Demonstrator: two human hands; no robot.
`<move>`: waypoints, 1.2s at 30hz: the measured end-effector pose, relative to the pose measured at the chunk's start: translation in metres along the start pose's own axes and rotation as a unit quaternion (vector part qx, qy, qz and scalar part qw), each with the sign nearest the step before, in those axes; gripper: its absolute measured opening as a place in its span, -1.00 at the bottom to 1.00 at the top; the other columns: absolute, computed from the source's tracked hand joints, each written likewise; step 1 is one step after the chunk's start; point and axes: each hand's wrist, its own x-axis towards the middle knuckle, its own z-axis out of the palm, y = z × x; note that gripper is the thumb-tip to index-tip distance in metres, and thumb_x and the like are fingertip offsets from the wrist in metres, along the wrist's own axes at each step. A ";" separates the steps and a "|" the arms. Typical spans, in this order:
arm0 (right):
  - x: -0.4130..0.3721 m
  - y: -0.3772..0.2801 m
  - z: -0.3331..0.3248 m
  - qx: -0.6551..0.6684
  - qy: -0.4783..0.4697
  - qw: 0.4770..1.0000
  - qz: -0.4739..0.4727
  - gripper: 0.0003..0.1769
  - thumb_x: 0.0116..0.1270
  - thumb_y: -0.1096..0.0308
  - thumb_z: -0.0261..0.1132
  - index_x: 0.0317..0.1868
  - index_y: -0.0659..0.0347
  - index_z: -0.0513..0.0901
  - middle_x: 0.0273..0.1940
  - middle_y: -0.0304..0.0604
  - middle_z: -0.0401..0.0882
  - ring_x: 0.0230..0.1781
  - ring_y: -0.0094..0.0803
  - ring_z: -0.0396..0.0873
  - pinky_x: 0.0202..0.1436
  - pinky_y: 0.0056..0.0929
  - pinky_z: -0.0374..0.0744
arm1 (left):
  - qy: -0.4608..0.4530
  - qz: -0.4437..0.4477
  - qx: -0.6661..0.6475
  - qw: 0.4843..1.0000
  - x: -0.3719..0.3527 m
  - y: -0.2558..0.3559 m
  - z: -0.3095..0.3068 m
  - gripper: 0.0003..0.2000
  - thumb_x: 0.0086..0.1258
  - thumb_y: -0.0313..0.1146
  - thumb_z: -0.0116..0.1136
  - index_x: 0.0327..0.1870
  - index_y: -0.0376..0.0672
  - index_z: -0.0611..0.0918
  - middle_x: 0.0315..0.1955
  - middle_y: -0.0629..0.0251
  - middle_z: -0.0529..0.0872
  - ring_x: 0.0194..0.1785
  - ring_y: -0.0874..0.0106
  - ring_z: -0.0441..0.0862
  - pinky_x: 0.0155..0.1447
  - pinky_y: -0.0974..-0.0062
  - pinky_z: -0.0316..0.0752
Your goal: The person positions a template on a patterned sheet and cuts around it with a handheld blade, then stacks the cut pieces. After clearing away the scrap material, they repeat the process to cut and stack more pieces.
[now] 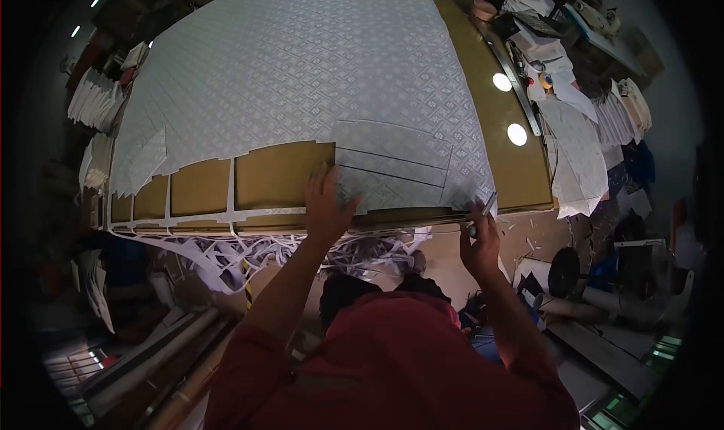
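Observation:
A large sheet of pale patterned material [302, 68] lies over the brown tabletop [279, 175], with pieces cut away along its near edge. Over its near right part is a clear template [396, 157] with dark straight lines. My left hand [328, 210] rests at the template's left edge, fingers stretched out and holding nothing. At the near right corner, my right hand [481, 241] is closed around a slim silver knife-like tool [489, 203]; its exact kind is hard to make out.
A long metal ruler [516, 87] lies along the table's right side. Tangled paper-like strips [362, 253] hang below the front edge. Stacks of sheets [96, 98] stand at left, more piled papers [539, 45] at right. A black round fan-like object [564, 271] is on the floor.

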 end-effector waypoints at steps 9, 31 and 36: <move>0.042 0.037 -0.002 0.106 -0.072 0.991 -0.032 -0.59 0.22 0.63 0.38 0.06 0.22 0.51 0.21 0.20 0.63 0.25 0.25 0.54 0.22 0.01 0.60 | -0.043 -0.002 0.087 0.995 0.002 0.011 -0.001 -0.24 0.27 -0.13 0.52 0.46 -0.22 0.46 0.50 -0.16 0.37 0.50 -0.16 0.34 0.59 -0.08 0.21; 0.063 0.030 0.024 0.005 -0.068 0.997 -0.023 -0.37 0.14 0.45 0.62 0.15 0.17 0.46 0.36 0.16 0.60 0.45 0.20 0.47 0.44 0.02 0.51 | -0.099 0.071 -0.010 0.992 0.019 0.001 -0.017 -0.29 0.22 0.13 0.51 0.28 -0.20 0.66 0.40 -0.12 0.47 0.53 -0.11 0.35 0.62 -0.21 0.13; 0.063 0.028 0.024 0.014 -0.075 0.997 -0.016 -0.42 0.18 0.52 0.58 0.14 0.20 0.47 0.37 0.18 0.59 0.52 0.17 0.41 0.50 -0.01 0.45 | -0.093 0.081 0.028 0.992 0.019 -0.002 -0.015 -0.31 0.24 0.15 0.47 0.29 -0.15 0.67 0.45 -0.13 0.44 0.56 -0.10 0.32 0.65 -0.19 0.08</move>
